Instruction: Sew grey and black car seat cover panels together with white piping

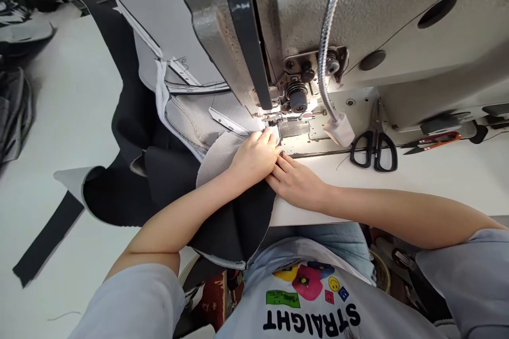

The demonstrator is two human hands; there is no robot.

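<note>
My left hand (254,156) is closed in a pinch on the edge of a grey mesh fabric piece (217,156), right in front of the presser foot (273,119) of the sewing machine (318,21). My right hand (294,180) lies flat beside it with fingers stretched out, pressing the black fabric (234,222) at the table edge. The black fabric drapes off the table toward my lap. The grey mesh joins a larger grey and black sewn piece (186,116) spread to the left.
Black-handled scissors (374,151) and orange thread snips (435,140) lie on the white table (437,175) right of the needle. A flexible lamp (338,127) shines on the needle plate. A black strip (43,238) lies at the left, bundled fabric (16,111) at the far left.
</note>
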